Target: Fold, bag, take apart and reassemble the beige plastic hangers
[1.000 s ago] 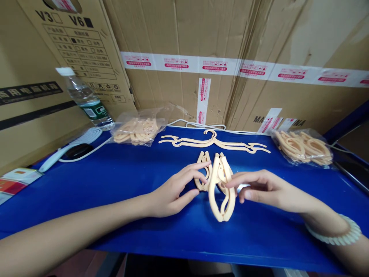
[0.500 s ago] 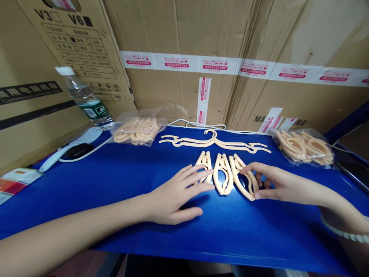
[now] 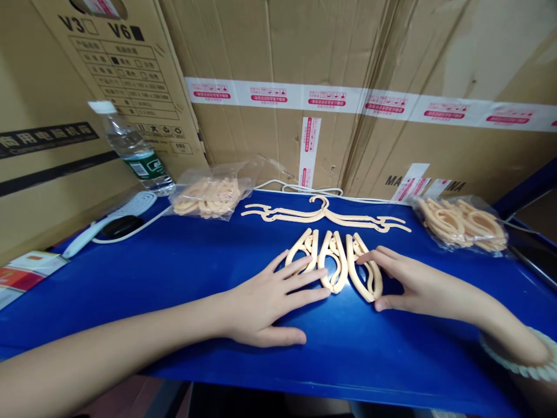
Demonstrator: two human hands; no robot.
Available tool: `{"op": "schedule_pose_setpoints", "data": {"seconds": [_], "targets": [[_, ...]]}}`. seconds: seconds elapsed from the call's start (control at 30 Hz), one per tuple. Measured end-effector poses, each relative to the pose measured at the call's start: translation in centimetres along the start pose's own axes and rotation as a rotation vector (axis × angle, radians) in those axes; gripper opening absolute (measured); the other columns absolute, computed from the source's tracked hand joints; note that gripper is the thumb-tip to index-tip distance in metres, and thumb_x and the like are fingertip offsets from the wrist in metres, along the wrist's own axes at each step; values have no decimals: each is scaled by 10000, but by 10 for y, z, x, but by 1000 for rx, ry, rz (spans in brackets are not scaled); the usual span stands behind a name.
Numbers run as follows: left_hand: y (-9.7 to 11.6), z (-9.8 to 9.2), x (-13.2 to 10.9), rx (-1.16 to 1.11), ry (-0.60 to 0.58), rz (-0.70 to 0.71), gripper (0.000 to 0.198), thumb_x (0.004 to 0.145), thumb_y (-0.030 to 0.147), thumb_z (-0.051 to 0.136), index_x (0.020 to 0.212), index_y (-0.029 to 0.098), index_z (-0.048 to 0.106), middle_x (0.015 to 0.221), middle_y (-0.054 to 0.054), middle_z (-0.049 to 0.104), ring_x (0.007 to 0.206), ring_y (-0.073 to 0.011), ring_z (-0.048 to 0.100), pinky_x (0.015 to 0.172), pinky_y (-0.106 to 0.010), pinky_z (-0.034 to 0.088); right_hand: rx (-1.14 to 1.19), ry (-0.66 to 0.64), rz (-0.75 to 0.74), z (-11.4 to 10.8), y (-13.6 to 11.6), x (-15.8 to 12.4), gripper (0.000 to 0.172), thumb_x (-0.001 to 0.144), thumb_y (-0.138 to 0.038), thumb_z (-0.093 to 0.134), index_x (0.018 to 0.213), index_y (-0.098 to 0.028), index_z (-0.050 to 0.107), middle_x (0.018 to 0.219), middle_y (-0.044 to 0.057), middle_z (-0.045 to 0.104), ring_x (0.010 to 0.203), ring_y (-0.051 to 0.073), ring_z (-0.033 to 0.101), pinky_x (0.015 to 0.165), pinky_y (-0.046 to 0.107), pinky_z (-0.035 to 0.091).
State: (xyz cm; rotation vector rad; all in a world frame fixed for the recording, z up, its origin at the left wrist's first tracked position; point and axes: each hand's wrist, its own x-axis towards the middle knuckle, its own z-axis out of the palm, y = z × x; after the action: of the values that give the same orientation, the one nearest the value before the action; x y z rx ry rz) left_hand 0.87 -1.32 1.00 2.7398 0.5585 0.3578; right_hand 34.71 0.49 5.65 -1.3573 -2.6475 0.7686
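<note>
Three folded beige plastic hangers lie side by side on the blue table (image 3: 195,360). My left hand (image 3: 270,307) is open and spread flat, its fingers reaching over the left folded hanger (image 3: 314,247) and touching the lower left edge of the middle folded hanger (image 3: 345,261). My right hand (image 3: 420,284) has the right folded hanger (image 3: 355,276) between thumb and fingers, the thumb at its lower tip and the forefinger at its upper part. Behind them lie unfolded beige hangers (image 3: 300,219), arms stretched out and hook pointing away from me.
Clear bags of folded hangers lie at the back left (image 3: 209,197) and the right (image 3: 463,223). A water bottle (image 3: 134,151), a white brush-like item (image 3: 117,215) and a dark oval object (image 3: 119,227) are at left. A white cable (image 3: 300,189) runs before cardboard boxes (image 3: 243,139).
My right hand has shifted slightly left with the right folded hanger, bringing it closer to the middle one. The left hand's fingers have spread and moved a little right, and the middle hanger sits slightly further left.
</note>
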Motion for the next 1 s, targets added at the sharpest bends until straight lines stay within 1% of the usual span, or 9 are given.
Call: {"op": "schedule_pose_setpoints", "data": {"seconds": [0.1,0.2,0.33,0.43,0.63,0.77,0.9,1.0], "targets": [[-1,0,0,-19,8,-5,751,941,540,604,1589,309,303,1657,-87,300,1536,-406,225,1234,-657,83,-9,30,0,2,-3,3,650,832,-602,746,1346,-242,579,1201,110,608,1036,322,631,910,432,530],[-3,-1,0,-1,-4,-21,742,943,549,592,1585,298,317,1652,-91,312,1538,-419,205,1221,-688,76,-28,66,-9,3,-5,5,661,828,-623,736,1343,-234,592,1193,119,621,1031,328,635,914,441,529],[-4,-3,1,28,-27,-49,715,947,552,581,1572,302,340,1651,-79,321,1540,-413,204,1216,-705,63,-88,65,-26,5,-5,7,670,888,-654,655,1388,-222,544,1232,130,611,1074,332,624,936,459,523],[-3,-4,1,36,-33,-51,694,951,539,578,1563,299,355,1650,-75,325,1540,-410,209,1215,-708,76,-124,68,-30,6,-4,8,681,908,-667,622,1395,-201,525,1235,137,610,1084,330,621,934,460,525],[-3,-5,-1,89,-17,-90,640,966,526,554,1528,260,404,1631,-119,361,1524,-382,272,1220,-685,139,-157,75,-32,7,-2,7,739,906,-672,621,1458,-204,476,1268,151,599,1095,340,621,934,472,532],[-5,-4,-2,113,-5,-90,609,976,513,540,1512,251,421,1621,-124,376,1515,-365,295,1223,-667,165,-147,105,-56,6,-1,7,707,904,-659,624,1449,-223,509,1233,141,622,1058,339,643,912,469,547],[-6,-2,-2,121,-2,-80,585,979,508,534,1495,247,443,1608,-131,397,1506,-369,308,1220,-666,170,-160,139,-63,7,-1,9,686,895,-664,626,1423,-233,548,1196,138,637,1006,340,662,872,468,565],[-5,-2,-2,123,-7,-90,578,982,505,530,1494,252,446,1608,-126,397,1505,-370,310,1219,-665,176,-175,158,-69,9,0,10,664,908,-657,613,1414,-231,554,1182,135,635,1002,333,660,861,463,569]]}}
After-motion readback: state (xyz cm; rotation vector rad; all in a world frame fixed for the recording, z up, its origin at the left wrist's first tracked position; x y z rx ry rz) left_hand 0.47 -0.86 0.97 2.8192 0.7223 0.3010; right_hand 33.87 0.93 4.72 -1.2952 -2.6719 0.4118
